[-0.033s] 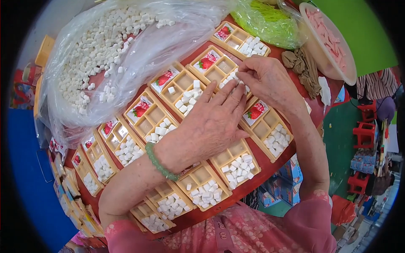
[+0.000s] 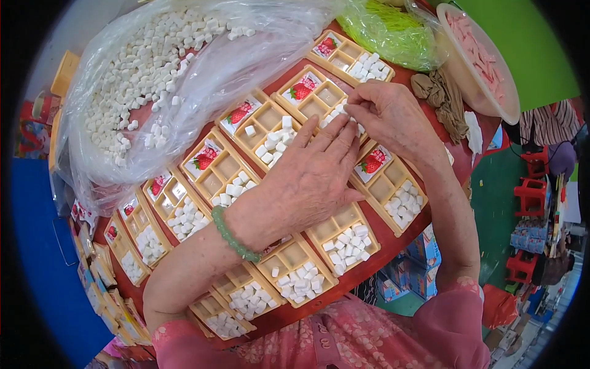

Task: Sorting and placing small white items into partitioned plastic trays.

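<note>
My left hand point(image 2: 307, 175), with a green bead bracelet at the wrist, lies stretched out over the trays. Its fingertips reach white marshmallow-like cubes point(image 2: 335, 117) in a cream compartment tray point(image 2: 289, 98). At the same tray my right hand point(image 2: 390, 114) is bent into a pinch beside those cubes. What its fingertips hold, if anything, is hidden. Under my left palm part of another tray point(image 2: 315, 234) is covered. A tray point(image 2: 384, 184) with a strawberry-printed packet point(image 2: 372, 163) and a pile of cubes lies below my right wrist.
Several similar trays stand in rows on a red table point(image 2: 369, 270). A clear plastic bag point(image 2: 203, 117) of loose white cubes fills the far left. Toward the far right are a bag of green strips point(image 2: 387, 34), a brown cloth point(image 2: 442, 101) and a basin point(image 2: 510, 104) of pink sticks.
</note>
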Demonstrator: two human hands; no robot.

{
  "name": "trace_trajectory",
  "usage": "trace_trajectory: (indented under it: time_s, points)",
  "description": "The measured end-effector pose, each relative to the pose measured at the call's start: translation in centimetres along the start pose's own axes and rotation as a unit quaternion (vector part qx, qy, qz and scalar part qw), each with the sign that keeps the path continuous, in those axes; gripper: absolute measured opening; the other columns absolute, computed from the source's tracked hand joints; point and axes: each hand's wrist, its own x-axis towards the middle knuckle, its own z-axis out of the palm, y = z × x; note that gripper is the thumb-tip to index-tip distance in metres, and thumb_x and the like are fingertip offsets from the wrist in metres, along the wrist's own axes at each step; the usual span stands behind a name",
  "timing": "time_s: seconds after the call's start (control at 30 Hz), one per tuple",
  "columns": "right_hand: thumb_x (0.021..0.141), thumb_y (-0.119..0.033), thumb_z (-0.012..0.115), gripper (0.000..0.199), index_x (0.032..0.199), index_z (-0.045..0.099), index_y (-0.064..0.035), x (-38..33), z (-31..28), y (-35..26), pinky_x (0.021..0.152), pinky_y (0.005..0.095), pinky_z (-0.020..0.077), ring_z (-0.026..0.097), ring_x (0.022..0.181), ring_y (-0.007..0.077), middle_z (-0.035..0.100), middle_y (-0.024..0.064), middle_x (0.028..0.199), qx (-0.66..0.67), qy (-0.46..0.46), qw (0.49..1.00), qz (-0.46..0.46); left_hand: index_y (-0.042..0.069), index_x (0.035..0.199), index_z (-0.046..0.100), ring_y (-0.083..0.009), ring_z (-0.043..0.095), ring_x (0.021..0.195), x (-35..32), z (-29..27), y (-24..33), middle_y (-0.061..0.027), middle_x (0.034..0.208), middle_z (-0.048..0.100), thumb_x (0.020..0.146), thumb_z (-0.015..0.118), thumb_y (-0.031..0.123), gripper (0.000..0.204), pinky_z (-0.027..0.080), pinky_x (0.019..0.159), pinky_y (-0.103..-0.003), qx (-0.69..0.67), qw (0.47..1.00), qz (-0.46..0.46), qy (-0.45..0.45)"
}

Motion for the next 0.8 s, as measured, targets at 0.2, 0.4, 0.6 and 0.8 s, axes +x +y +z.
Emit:
trace_trajectory:
  time_s: [0.2, 0.4, 0.6, 0.8]
  points:
    - [0.086, -0.01, 0.066, 0.016, 0.091, 0.066, 0.0054, 0.04, -0.23, -0.41, 0.06, 0.0303, 0.0484, 0.059, 0.064, 0.014, 0.066, 0.0131, 0.073, -0.007, -0.009, 1.0, 0.016, -0.011, 0.126, 0.053, -0.0385, 0.042, 0.134, 0.26, 0.07, -0.61, -0.0272, 0.137, 0.047, 0.089, 0.061, 0.048, 0.07, 0.033, 0.113, -0.051, -0.026, 0.999, 0.02, 0.013]
    - [0.085, -0.011, 0.068, 0.016, 0.09, 0.065, 0.0043, 0.19, -0.06, -0.61, 0.061, 0.0328, 0.0492, 0.06, 0.064, 0.0176, 0.066, 0.0131, 0.073, -0.04, -0.006, 0.999, 0.033, -0.013, 0.126, 0.052, -0.0407, 0.044, 0.131, 0.14, 0.0, -0.62, -0.0292, 0.135, 0.047, 0.087, 0.063, 0.046, 0.072, 0.035, 0.113, -0.048, -0.041, 0.998, 0.03, 0.021]
    - [0.083, -0.009, 0.068, 0.013, 0.088, 0.063, 0.0023, 0.35, 0.43, -0.73, 0.062, 0.0348, 0.0495, 0.062, 0.064, 0.0238, 0.064, 0.0143, 0.072, -0.06, 0.001, 0.998, 0.005, -0.014, 0.127, 0.05, -0.0401, 0.045, 0.13, 0.13, 0.13, -0.62, -0.03, 0.133, 0.048, 0.086, 0.065, 0.044, 0.073, 0.035, 0.113, -0.046, -0.035, 0.999, 0.03, 0.021]
    - [0.083, -0.008, 0.066, 0.013, 0.091, 0.065, 0.0021, 0.36, 0.14, -0.05, 0.067, 0.0359, 0.0498, 0.065, 0.072, 0.0277, 0.065, 0.015, 0.079, -0.054, -0.002, 0.997, -0.05, -0.014, 0.128, 0.05, -0.0397, 0.045, 0.13, 0.12, 0.28, -0.26, -0.0301, 0.134, 0.048, 0.086, 0.065, 0.042, 0.073, 0.035, 0.113, -0.045, -0.023, 0.999, 0.025, 0.02]
